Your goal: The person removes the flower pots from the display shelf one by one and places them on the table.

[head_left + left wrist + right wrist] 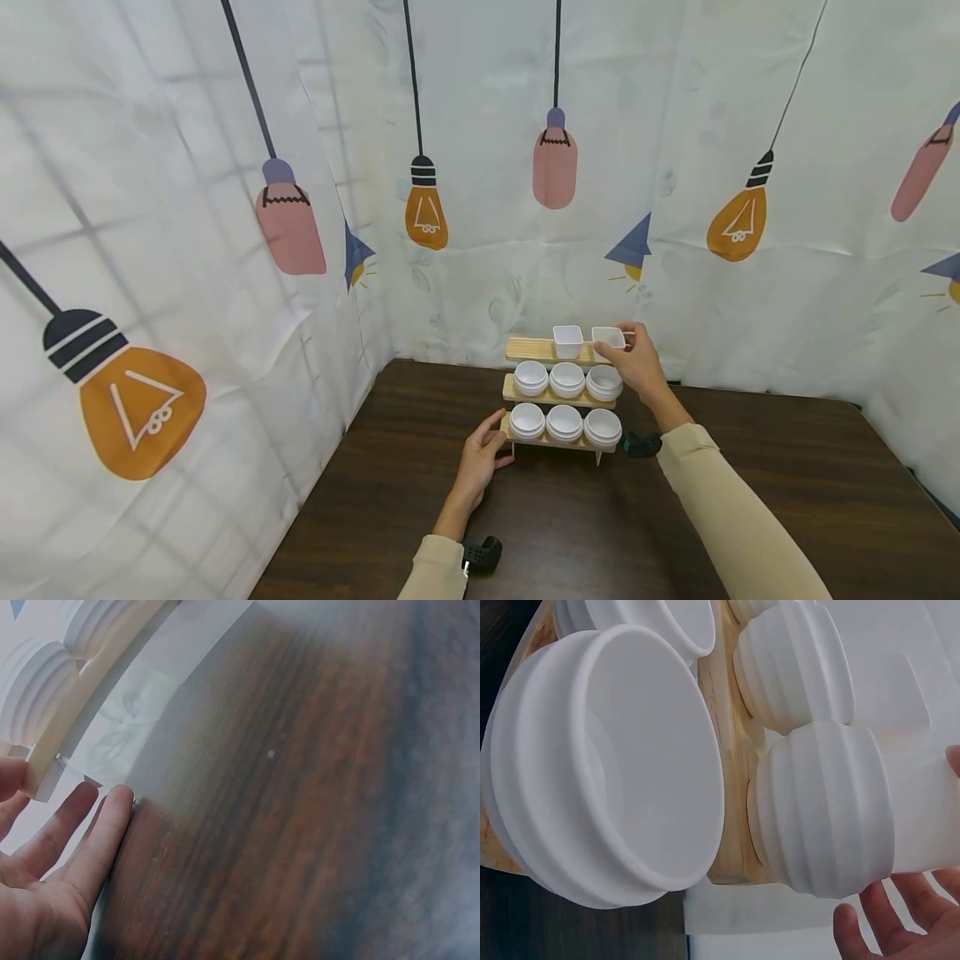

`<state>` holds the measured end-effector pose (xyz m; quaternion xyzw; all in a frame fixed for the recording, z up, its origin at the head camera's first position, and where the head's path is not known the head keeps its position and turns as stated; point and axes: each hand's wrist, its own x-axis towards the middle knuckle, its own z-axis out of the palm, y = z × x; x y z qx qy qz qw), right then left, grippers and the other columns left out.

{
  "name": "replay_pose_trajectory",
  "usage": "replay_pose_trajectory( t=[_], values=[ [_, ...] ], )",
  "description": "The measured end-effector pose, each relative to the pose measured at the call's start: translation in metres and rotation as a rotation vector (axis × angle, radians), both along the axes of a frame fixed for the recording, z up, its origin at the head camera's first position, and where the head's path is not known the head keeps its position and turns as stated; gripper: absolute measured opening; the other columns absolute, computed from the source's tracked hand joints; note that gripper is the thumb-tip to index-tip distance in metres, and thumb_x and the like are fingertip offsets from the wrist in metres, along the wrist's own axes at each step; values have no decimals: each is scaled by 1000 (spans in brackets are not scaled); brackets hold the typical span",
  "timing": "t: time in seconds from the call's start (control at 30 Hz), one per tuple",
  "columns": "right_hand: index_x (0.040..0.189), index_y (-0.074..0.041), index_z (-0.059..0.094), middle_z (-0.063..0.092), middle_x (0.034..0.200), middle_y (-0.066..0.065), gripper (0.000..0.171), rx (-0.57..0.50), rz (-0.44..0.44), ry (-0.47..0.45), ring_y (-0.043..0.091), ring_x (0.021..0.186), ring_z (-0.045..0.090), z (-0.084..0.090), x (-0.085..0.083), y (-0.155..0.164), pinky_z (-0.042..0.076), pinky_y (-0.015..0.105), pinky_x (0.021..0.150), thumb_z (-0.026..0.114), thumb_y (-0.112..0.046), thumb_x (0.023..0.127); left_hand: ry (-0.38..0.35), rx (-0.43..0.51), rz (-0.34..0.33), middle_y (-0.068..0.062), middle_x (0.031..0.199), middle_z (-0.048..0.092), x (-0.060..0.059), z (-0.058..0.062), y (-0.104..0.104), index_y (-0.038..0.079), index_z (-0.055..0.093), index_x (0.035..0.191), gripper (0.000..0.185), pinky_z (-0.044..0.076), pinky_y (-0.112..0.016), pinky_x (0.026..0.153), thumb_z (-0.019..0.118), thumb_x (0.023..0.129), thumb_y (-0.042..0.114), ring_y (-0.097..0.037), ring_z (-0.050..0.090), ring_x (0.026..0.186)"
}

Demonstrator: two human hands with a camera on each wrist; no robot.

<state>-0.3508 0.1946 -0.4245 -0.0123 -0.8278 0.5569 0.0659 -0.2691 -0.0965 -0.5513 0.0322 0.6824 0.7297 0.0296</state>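
Note:
A three-tier wooden stand (pixel 528 348) carries small white cups. My right hand (pixel 637 365) is at the right end of the top tier, with thumb and fingers around a square white cup (pixel 608 336). A second square cup (pixel 567 342) stands left of it. The left hand (pixel 478 463) holds the left end of the lowest board (pixel 46 778); its other fingers (pixel 105 840) extend below, nearly straight. Round ribbed bowls (pixel 564 422) fill the two lower tiers, three on each. In the right wrist view, a round bowl (pixel 652 765) looms close, and the right fingertips (pixel 881 907) show behind another.
The stand is on a dark wooden table (pixel 772 467), near its back edge. Behind and to the left hangs a white curtain (pixel 480 283) printed with lamps. Each wrist wears a black strapped device (pixel 482 554).

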Motion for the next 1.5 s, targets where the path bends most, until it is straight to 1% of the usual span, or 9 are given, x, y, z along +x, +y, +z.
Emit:
replay_pose_trajectory(
  t=[0.2, 0.4, 0.47, 0.67, 0.8, 0.9, 1.03, 1.2, 1.5],
  values=[
    [154, -4, 30, 45, 150, 27, 76, 15, 7, -1, 40, 131, 51, 0, 2, 4, 53, 45, 99, 69, -35, 97, 8, -9, -1, -20, 120, 64, 0, -1, 0, 7, 44, 154, 47, 62, -47, 89, 49, 108, 12, -40, 62, 114],
    [157, -4, 28, 46, 149, 28, 79, -9, 23, -2, 39, 128, 54, 0, 4, 11, 55, 27, 82, 70, -34, 97, 9, -14, -6, -19, 121, 63, -1, -3, 0, 9, 43, 155, 47, 62, -45, 89, 47, 108, 12, -39, 61, 117],
    [157, -4, 29, 47, 149, 28, 79, -10, 21, 0, 39, 126, 55, 0, 4, 13, 56, 26, 80, 71, -34, 97, 11, -14, -6, -18, 121, 63, -1, -3, 0, 9, 43, 155, 47, 62, -45, 89, 47, 108, 12, -38, 62, 116],
    [155, -4, 33, 50, 146, 27, 75, -18, 7, 15, 40, 125, 59, 1, 7, 15, 61, 41, 91, 71, -32, 97, 17, -17, -4, -18, 120, 64, -2, -3, 0, 9, 44, 155, 47, 63, -43, 87, 47, 108, 12, -37, 62, 113],
    [154, -3, 35, 53, 144, 27, 75, -22, -9, 33, 38, 122, 61, 0, 10, 19, 62, 40, 90, 72, -32, 96, 15, -13, -4, -18, 120, 64, -2, -3, 0, 9, 44, 155, 47, 63, -42, 86, 48, 108, 12, -38, 62, 114],
    [154, -3, 35, 54, 143, 27, 76, -25, -21, 46, 33, 116, 63, -2, 13, 23, 62, 29, 83, 72, -35, 96, 19, -14, -5, -18, 120, 64, -2, -4, 0, 8, 44, 155, 47, 63, -42, 86, 48, 108, 12, -40, 61, 114],
    [155, -3, 34, 55, 144, 27, 78, -38, -32, 55, 16, 103, 64, -2, 18, 28, 59, 18, 75, 72, -36, 96, 16, -13, -5, -18, 119, 64, -2, -3, 0, 9, 44, 155, 47, 63, -42, 87, 48, 108, 12, -39, 61, 114],
    [155, -2, 32, 55, 144, 28, 78, -63, -37, 60, -2, 89, 60, -3, 22, 32, 58, 15, 71, 71, -35, 97, 9, -17, -3, -18, 120, 63, -2, -3, 0, 11, 45, 155, 47, 63, -42, 87, 48, 108, 13, -34, 63, 112],
    [151, -1, 37, 59, 139, 27, 73, -31, -57, 85, -8, 83, 60, -8, 22, 37, 57, 15, 70, 72, -34, 96, 12, -20, -4, -20, 122, 62, -1, -4, 0, 9, 44, 155, 47, 62, -43, 88, 47, 109, 14, -33, 63, 113]
  ],
)
